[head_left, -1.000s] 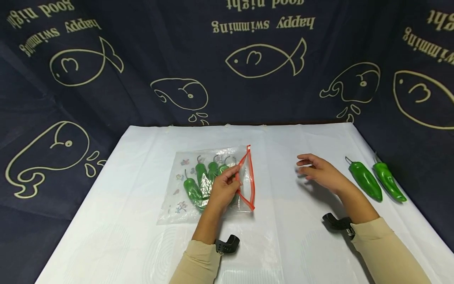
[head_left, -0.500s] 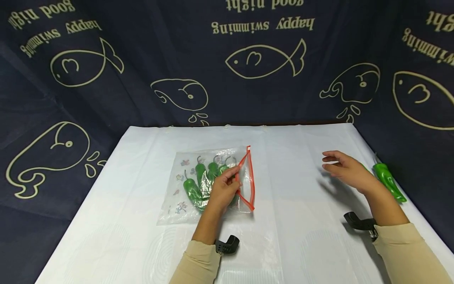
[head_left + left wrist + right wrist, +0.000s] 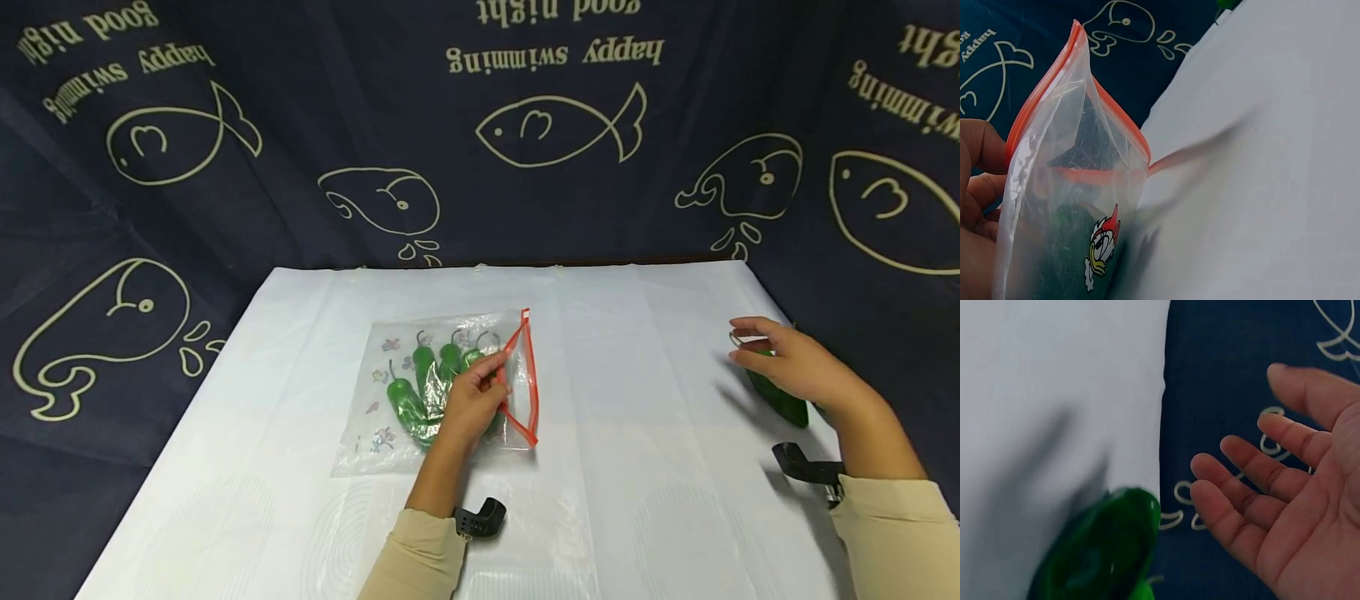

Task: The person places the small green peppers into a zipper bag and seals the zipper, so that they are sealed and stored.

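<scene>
A clear plastic zip bag (image 3: 360, 450) with a red zip edge (image 3: 533, 383) lies left of the table's middle. Inside it are several green peppers (image 3: 407, 402). My left hand (image 3: 471, 407) pinches one side of the bag's mouth, which gapes; in the left wrist view the bag (image 3: 1079, 200) shows a cartoon duck print. At the right, my right hand (image 3: 802, 367) hovers over a green pepper (image 3: 782, 400), fingers spread, holding nothing. That pepper (image 3: 1100, 550) appears beside the relaxed fingers in the right wrist view. A second pepper behind it is mostly hidden by my hand.
The white-covered table (image 3: 637, 467) has its right edge close to the loose peppers. A dark blue curtain (image 3: 570, 208) with fish and whale drawings hangs around the back and sides. A sheet of clear plastic (image 3: 540, 533) lies below the bag.
My right hand has moved steadily right, from the bare cloth to above the nearer loose pepper, now covering much of both loose peppers. My left hand and the bag have stayed put.
</scene>
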`<state>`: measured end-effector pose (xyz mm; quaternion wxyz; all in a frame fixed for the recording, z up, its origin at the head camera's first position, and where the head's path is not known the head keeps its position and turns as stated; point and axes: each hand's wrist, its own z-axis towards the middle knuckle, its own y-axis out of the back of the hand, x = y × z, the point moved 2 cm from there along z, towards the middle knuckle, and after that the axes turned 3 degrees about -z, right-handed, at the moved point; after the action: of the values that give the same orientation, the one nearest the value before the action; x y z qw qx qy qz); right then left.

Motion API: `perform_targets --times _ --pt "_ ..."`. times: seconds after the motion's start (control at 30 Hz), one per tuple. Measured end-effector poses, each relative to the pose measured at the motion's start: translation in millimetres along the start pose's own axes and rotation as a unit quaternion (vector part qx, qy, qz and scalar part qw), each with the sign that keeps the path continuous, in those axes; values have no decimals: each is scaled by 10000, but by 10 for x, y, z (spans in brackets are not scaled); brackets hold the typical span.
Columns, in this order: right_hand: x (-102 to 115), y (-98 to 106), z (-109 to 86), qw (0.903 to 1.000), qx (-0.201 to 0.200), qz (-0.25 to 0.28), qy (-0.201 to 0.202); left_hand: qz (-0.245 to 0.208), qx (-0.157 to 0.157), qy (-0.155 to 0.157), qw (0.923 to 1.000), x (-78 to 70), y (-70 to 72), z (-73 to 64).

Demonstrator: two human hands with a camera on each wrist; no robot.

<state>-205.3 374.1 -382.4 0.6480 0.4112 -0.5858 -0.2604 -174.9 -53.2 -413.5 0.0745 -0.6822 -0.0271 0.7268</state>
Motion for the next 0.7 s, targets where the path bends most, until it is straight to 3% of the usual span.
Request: perform_targets --times 0.23,0.43,0.7 --pt "-198 97 -104 9996 -101 -142 -233 -11 27 -1 10000 6 -5 2" --pt "-329 128 -170 9967 12 -596 -560 34 65 -1 10000 9 0 6" --pt "-472 108 -213 9928 67 -935 -748 -32 12 82 10000 280 43 121"
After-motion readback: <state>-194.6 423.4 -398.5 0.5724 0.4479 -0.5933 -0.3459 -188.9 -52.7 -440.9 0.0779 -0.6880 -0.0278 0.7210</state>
